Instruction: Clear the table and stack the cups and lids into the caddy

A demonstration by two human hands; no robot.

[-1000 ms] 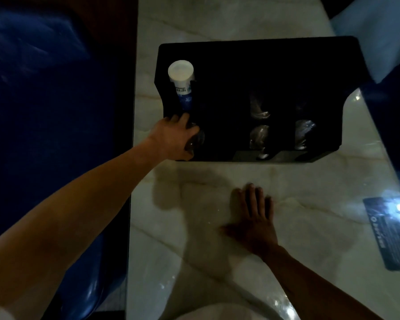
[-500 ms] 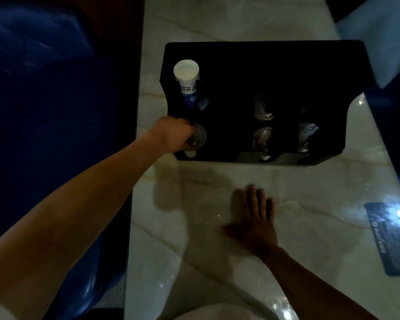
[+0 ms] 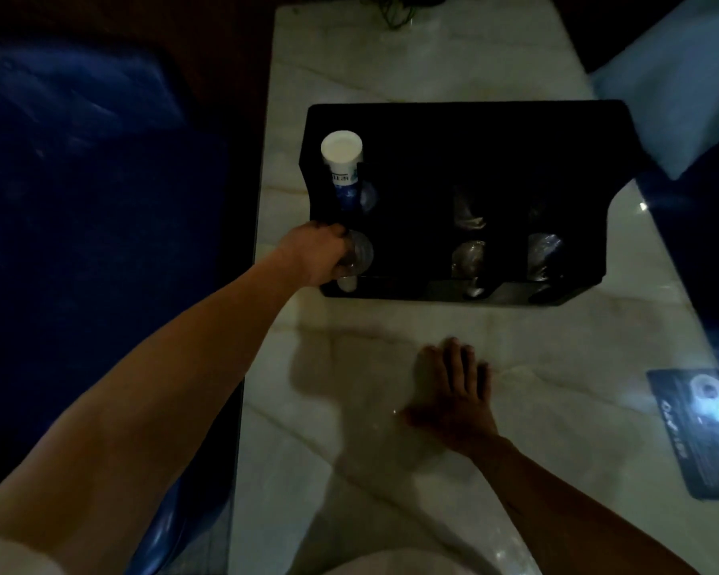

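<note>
A black caddy (image 3: 494, 130) stands on the pale marble table (image 3: 391, 56). A stack of white cups with blue print (image 3: 341, 153) sticks out of its left slot. My left hand (image 3: 318, 255) is at the caddy's front left corner, fingers curled around a clear lid or cup (image 3: 360, 255) in the lower left slot. Clear plastic lids (image 3: 468, 255) and more lids (image 3: 544, 251) show dimly in the middle and right slots. My right hand (image 3: 453, 392) lies flat on the table in front of the caddy, fingers spread, holding nothing.
A dark card or booklet (image 3: 698, 433) lies at the table's right edge, with glare on it. A blue seat (image 3: 79, 201) runs along the left of the table. A pale blue cushion (image 3: 681, 76) sits at the upper right. The room is dim.
My left hand has curled tighter on the clear piece at the lower left slot and shifted slightly down. The right hand has stayed flat on the table. The view shifted a little.
</note>
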